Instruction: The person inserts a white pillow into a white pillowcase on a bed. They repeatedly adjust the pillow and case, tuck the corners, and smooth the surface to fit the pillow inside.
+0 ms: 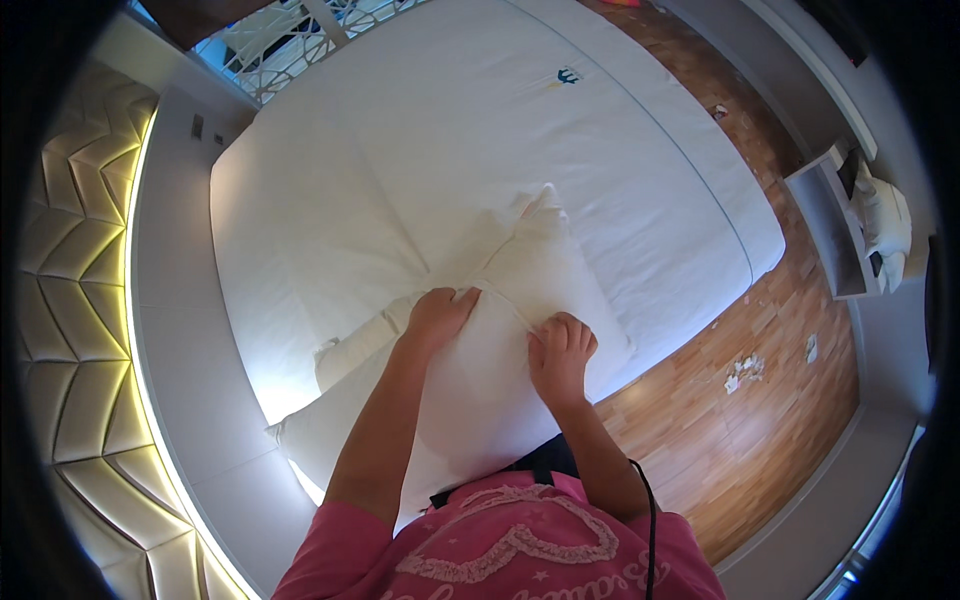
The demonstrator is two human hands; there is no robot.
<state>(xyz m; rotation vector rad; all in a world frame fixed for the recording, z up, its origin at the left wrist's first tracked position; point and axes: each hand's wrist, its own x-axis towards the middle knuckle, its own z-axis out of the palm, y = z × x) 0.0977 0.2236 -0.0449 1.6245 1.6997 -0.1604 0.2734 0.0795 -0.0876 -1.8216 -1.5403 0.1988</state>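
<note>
A plump white pillow (470, 390) lies at a slant across the near side of the bed, against the front of my body. One pointed corner juts toward the middle of the bed. My left hand (442, 314) is closed on the cloth along a seam or edge of the pillow's cover. To its right, my right hand (562, 352) pinches the same white cover with curled fingers. A crease runs between the two hands. Past my left forearm, a folded piece of white fabric (362, 345) shows partly from behind the pillow; I cannot tell whether it is separate.
White bedding (420, 130) with a thin blue line covers the large bed. On the left stands a padded headboard wall (85, 300) edged by a glowing strip. Scraps of white litter (742, 374) lie on the wooden floor (690, 430). A shelf unit (828, 225) at right bears another white pillow (884, 215).
</note>
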